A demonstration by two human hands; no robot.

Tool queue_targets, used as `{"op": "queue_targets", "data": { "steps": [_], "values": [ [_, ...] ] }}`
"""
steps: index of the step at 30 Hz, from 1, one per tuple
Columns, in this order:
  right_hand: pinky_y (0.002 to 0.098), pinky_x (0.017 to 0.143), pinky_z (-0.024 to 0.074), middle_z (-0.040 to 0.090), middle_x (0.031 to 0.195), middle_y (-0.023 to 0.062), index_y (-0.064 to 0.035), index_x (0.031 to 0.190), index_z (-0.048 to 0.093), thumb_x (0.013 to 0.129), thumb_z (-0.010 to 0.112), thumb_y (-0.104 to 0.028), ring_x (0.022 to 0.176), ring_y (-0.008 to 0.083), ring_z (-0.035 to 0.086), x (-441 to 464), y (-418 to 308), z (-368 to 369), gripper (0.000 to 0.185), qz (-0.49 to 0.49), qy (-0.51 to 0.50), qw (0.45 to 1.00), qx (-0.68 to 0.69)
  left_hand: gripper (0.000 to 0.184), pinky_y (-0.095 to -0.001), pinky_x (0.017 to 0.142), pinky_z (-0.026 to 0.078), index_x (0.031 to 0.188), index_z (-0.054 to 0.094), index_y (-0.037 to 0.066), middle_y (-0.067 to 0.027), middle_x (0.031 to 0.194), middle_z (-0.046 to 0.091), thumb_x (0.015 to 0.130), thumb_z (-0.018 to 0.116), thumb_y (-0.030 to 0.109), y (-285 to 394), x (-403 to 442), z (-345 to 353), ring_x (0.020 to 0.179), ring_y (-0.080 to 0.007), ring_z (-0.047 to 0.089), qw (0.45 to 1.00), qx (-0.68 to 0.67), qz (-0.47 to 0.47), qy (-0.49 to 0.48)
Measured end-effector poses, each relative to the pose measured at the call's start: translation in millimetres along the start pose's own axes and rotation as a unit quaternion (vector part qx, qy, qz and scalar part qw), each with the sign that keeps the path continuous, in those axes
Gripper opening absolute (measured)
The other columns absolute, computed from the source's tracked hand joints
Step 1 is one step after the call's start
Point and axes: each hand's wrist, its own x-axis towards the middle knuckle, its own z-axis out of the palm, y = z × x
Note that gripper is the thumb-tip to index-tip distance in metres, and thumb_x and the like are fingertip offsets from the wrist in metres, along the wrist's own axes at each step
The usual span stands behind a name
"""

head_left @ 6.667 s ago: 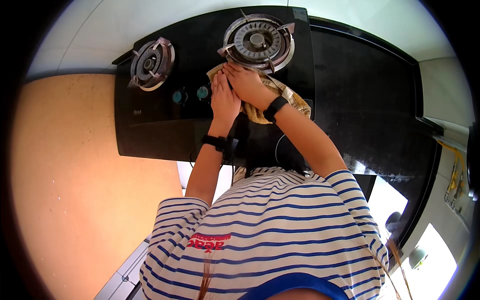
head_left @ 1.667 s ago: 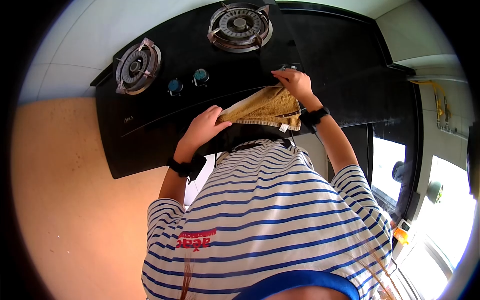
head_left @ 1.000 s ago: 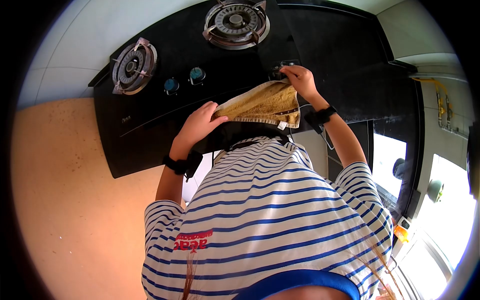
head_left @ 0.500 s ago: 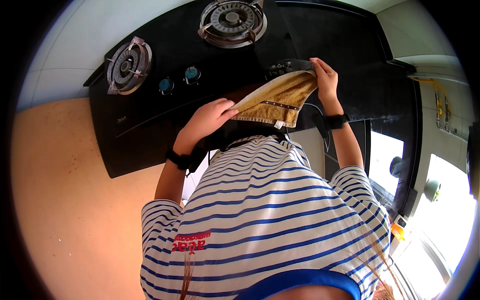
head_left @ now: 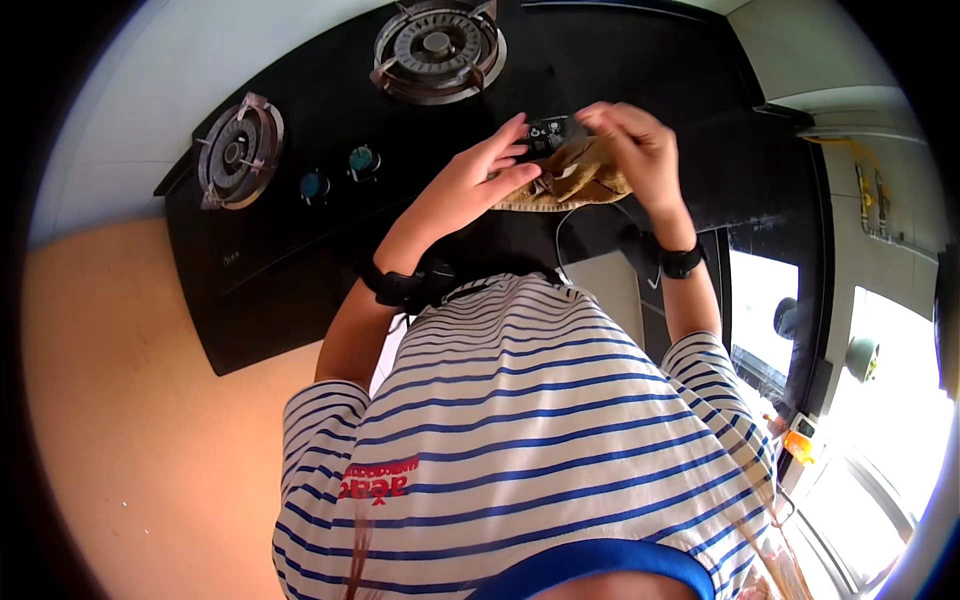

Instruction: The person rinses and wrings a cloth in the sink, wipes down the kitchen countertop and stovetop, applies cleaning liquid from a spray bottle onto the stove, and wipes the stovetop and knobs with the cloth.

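Handling bunched tan cloth (head_left: 592,186) near front of black cooktop (head_left: 275,265), right of knobs (head_left: 364,161), between left hand (head_left: 470,188), fingers parted, unclenched, and right hand (head_left: 643,150), fingers curled; too blurred, can't tell whether gripping.

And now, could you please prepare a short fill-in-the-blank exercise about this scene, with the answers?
The left hand and right hand are at the crumpled cloth, each with a wristband coloured ____.
The stove has ____ burners in view.
The shirt is striped in white and ____.
The hand nearer the knobs is the ____.

Missing words: black; two; blue; left.
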Motion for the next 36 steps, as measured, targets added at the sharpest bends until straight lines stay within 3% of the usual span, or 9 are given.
{"op": "queue_targets", "data": {
  "steps": [1,6,10,13,17,20,25,31,36],
  "values": [
    [0.0206,0.061,0.0429,0.065,0.079,0.0033,-0.0009,0.1,0.071,0.091,0.064,-0.007,0.069,0.0068,0.055,-4.6,2.6,6.3,0.013,0.025,-0.015,0.999,0.015,0.06,-0.0345,0.102,0.045,0.146,0.035,0.002,-0.0149,0.138,0.051,0.095,0.062,0.018,7.5,4.5,1.5,0.124,-0.0238,0.053,0.991,-0.131,-0.013,-0.007],
    [0.0193,0.057,0.0407,0.062,0.078,0.0014,-0.0014,0.105,0.071,0.092,0.065,-0.011,0.064,0.0035,0.05,-19.5,7.7,29.1,0.017,0.112,-0.04,0.985,0.122,0.047,-0.0306,0.097,0.048,0.131,0.051,-0.004,-0.0135,0.123,0.062,0.09,0.068,0.012,15.7,13.0,-8.6,0.113,-0.0181,0.06,0.982,-0.173,-0.048,-0.058],
    [0.0194,0.053,0.0352,0.054,0.068,-0.0019,-0.0082,0.12,0.067,0.091,0.066,-0.012,0.06,0.0018,0.042,-26.9,3.6,37.0,0.029,0.151,-0.081,0.985,0.036,0.015,-0.0221,0.08,0.051,0.095,0.063,0.0,-0.0043,0.091,0.067,0.084,0.072,0.003,-8.6,-2.8,-21.7,0.085,-0.0089,0.063,0.971,-0.208,-0.061,0.106],
    [0.0206,0.051,0.0332,0.046,0.059,-0.0039,-0.011,0.126,0.064,0.09,0.069,-0.014,0.055,0.0021,0.038,-34.0,13.8,39.8,0.036,0.138,-0.074,0.987,0.028,0.019,-0.0213,0.081,0.049,0.084,0.053,0.007,-0.0004,0.09,0.061,0.083,0.071,-0.002,-26.4,-21.3,-43.9,0.086,-0.0079,0.06,0.954,-0.244,-0.069,0.161],
    [0.022,0.051,0.035,0.049,0.062,0.0007,-0.0106,0.125,0.064,0.086,0.072,-0.014,0.055,0.0038,0.039,-37.1,3.4,50.8,0.039,0.15,-0.125,0.981,-0.001,0.012,-0.0221,0.079,0.05,0.096,0.061,0.004,-0.0019,0.092,0.064,0.088,0.07,0.007,-21.1,-44.4,-45.7,0.084,-0.0103,0.061,0.91,-0.34,-0.15,0.181],
    [0.0268,0.054,0.0451,0.064,0.074,0.0102,-0.0078,0.116,0.067,0.082,0.075,-0.014,0.055,0.0127,0.053,-38.7,-2.2,79.4,0.035,0.048,-0.123,0.99,-0.044,0.022,-0.0229,0.078,0.051,0.108,0.065,0.0,-0.0056,0.096,0.068,0.089,0.069,0.01,-29.4,-51.3,-31.4,0.083,-0.0116,0.064,0.889,-0.405,-0.132,0.168],
    [0.0279,0.053,0.0457,0.064,0.075,0.0105,-0.0021,0.096,0.066,0.083,0.072,-0.011,0.056,0.0155,0.058,-42.2,-10.4,102.3,0.018,0.12,-0.092,0.988,-0.013,0.027,-0.0257,0.08,0.052,0.11,0.065,-0.005,-0.0096,0.101,0.069,0.094,0.063,0.017,-25.1,-60.2,-7.2,0.087,-0.0143,0.065,0.926,-0.294,-0.131,0.196],
    [0.0262,0.05,0.0421,0.058,0.069,0.0065,-0.0022,0.102,0.065,0.086,0.069,-0.008,0.05,0.0142,0.049,-38.5,-22.6,104.2,0.017,0.017,-0.069,0.991,-0.111,0.03,-0.0241,0.081,0.053,0.105,0.069,-0.006,-0.01,0.095,0.07,0.095,0.063,0.021,-7.8,-64.8,-3.8,0.085,-0.0125,0.065,0.95,-0.235,-0.085,0.188],
    [0.0291,0.051,0.0436,0.061,0.072,0.0075,-0.0063,0.113,0.066,0.084,0.069,-0.005,0.051,0.0186,0.051,-37.6,-22.9,104.1,0.029,-0.044,-0.123,0.988,-0.08,0.026,-0.0265,0.083,0.054,0.115,0.064,-0.006,-0.0136,0.102,0.07,0.096,0.058,0.009,-21.2,-79.9,-26.9,0.087,-0.0143,0.066,0.928,-0.279,-0.085,0.232]
  ]
}}
